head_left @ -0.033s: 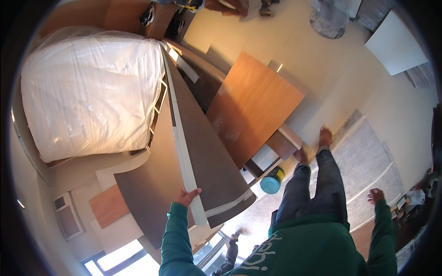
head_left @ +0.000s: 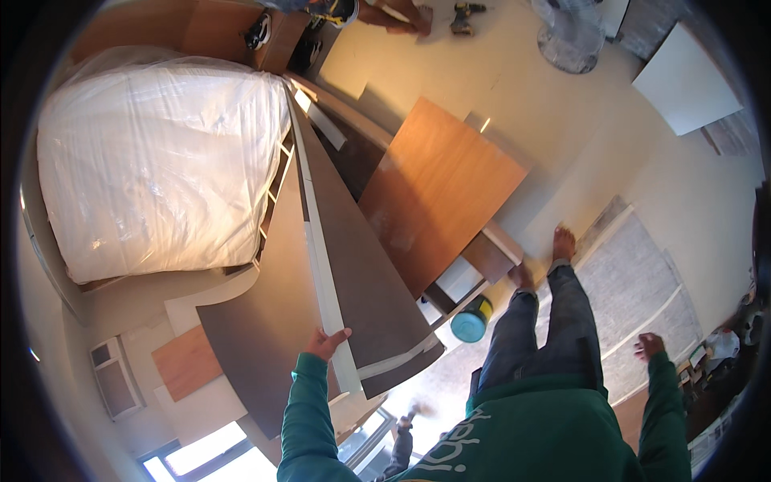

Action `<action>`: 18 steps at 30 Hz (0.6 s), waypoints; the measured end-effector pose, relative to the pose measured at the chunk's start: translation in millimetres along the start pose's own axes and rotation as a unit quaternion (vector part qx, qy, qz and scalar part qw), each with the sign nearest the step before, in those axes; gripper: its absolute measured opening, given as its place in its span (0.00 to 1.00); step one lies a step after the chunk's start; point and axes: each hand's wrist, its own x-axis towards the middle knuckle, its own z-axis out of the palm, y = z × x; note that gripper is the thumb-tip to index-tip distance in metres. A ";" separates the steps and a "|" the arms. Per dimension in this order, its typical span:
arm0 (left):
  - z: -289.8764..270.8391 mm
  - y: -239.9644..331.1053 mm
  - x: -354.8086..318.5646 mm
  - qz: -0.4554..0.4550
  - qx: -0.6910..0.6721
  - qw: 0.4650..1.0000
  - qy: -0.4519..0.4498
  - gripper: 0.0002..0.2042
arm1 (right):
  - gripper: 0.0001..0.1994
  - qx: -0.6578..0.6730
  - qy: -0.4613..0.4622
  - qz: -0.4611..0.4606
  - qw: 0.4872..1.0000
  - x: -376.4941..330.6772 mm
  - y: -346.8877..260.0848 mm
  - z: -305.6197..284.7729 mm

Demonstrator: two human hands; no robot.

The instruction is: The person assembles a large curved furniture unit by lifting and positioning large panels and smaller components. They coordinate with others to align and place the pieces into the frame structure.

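My left hand (head_left: 325, 344) is closed around the near end of a long pale strip (head_left: 317, 273), the thumb lying over its right side. The strip runs away toward the bed along the top of large brown sheets. One brown sheet (head_left: 353, 249) spreads to its right, with a light band across its near end; another brown sheet (head_left: 257, 321) curves out to its left. Away from them on the right, my right hand (head_left: 649, 347) hangs in the air with loosely bent fingers and nothing visible in it.
A plastic-wrapped mattress (head_left: 161, 169) lies at the left. Right of the sheets are an orange-brown board (head_left: 442, 193) and a blue-lidded bucket (head_left: 470, 323) by my feet. A drill (head_left: 463, 19) and a person's foot (head_left: 423, 20) are far off. Another person's arm (head_left: 401, 446) shows below.
The view has shifted slightly, bringing more of the far drill and the other person's feet into sight. My right hand has moved a little left; my left hand keeps its grip.
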 end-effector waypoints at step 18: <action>-12.5 -3.5 24.8 0.109 0.013 0.990 -0.092 0.29 | 0.17 0.101 0.124 -0.065 0.985 -117.3 -10.8 59.0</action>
